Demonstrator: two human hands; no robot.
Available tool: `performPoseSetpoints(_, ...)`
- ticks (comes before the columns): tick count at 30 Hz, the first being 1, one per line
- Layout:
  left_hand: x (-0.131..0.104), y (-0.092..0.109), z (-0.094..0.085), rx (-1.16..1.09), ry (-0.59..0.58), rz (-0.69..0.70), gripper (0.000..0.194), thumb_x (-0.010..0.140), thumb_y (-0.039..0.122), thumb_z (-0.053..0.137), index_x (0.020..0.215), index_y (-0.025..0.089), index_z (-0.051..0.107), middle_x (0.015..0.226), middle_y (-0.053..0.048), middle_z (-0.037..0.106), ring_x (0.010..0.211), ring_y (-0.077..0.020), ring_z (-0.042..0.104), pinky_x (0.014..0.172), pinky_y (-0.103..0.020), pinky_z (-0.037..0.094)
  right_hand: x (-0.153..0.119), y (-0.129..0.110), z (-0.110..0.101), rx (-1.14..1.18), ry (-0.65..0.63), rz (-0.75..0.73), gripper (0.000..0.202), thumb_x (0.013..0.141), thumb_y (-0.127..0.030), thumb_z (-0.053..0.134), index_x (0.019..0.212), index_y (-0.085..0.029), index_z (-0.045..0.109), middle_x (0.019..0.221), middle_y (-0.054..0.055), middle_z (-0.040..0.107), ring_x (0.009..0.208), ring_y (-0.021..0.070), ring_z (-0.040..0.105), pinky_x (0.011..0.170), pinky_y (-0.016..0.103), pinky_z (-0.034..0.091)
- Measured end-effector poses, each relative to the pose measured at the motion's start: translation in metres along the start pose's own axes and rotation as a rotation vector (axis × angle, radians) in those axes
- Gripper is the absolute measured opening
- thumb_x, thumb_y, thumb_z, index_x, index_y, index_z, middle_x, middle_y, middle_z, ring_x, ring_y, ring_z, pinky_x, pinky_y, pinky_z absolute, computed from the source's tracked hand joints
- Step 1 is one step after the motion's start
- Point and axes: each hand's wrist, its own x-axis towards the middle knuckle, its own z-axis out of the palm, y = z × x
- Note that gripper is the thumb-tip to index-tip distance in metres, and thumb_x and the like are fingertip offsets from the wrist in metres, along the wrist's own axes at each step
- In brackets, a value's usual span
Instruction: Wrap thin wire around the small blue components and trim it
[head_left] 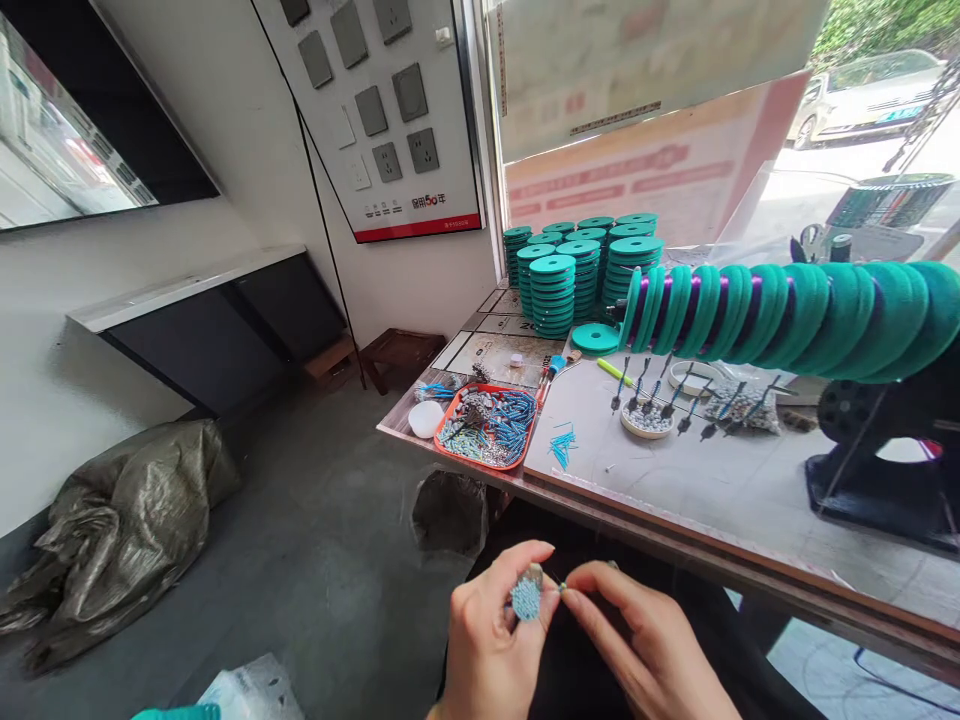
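My left hand (487, 635) is closed around a tight bundle of thin light-blue sticks (526, 598), whose round ends face me. Its thumb and fingertips also meet at a tiny yellow-green bead-like piece (562, 588). Thumb and forefinger of my right hand (649, 630) pinch that same piece, so the two hands almost touch. Both are held above my lap, in front of the table edge. The piece is too small to make out fully.
On the table (720, 510) are an orange tray (534, 410) of beaded strands, loose blue sticks (562, 445) and a bead dish (646, 428). Stacked green discs (553, 290) stand behind. A long rod of green rings (757, 310) juts overhead on a black stand (877, 490).
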Motion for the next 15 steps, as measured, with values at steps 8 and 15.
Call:
performPoseSetpoints(8,0.0012,0.0018,0.0021,-0.068,-0.066,-0.049,0.026,0.068,0.017,0.067,0.093,0.023,0.071,0.074,-0.005,0.069,0.065,-0.0181,0.062,0.055,-0.021,0.045,-0.0004,0.0001,-0.0017,0.075,0.11,-0.045,0.023,0.087,-0.041,0.05,0.082,-0.022,0.064,0.074,0.001,0.067,0.064,0.0132,0.064,0.059,0.018,0.048)
performPoseSetpoints(15,0.0065,0.0056,0.005,-0.266,-0.093,-0.071,0.016,0.073,0.028,0.066,0.062,0.016,0.065,0.065,-0.002,0.054,0.065,-0.0143,0.05,0.062,-0.023,0.041,-0.0019,0.0038,-0.0005,-0.05,0.114,-0.148,0.02,0.09,-0.036,0.046,0.084,-0.023,0.06,0.073,0.001,0.065,0.062,0.0124,0.062,0.058,0.019,0.048)
